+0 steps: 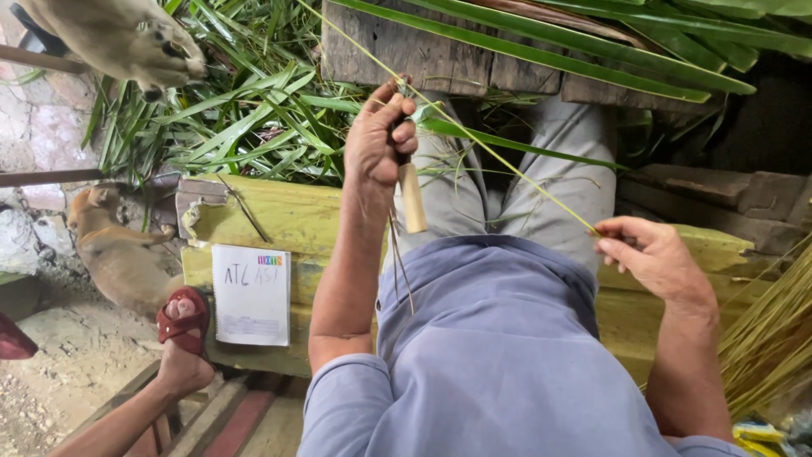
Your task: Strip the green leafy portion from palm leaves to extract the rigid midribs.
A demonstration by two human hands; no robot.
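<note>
We cannot see the blade of the knife (412,196); our left hand (378,140) covers it, leaving only the pale handle showing. The palm midrib (499,156) runs off the top edge. The dog (114,245) is partly hidden behind the bench (279,216). The bundle of sticks (774,338) is cut off at the right edge.

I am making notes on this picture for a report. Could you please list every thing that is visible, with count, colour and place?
leaf midrib: one, pale green, stretched between both hands
knife: one, pale wooden handle, in left hand
palm leaves: many, green, upper left
bench: one, yellow-green, under the person
notebook: one, white, on bench
stripped midribs: bundle, yellowish, right edge
dog: one, tan, left
left hand: grips knife
right hand: pinches midrib end
</note>
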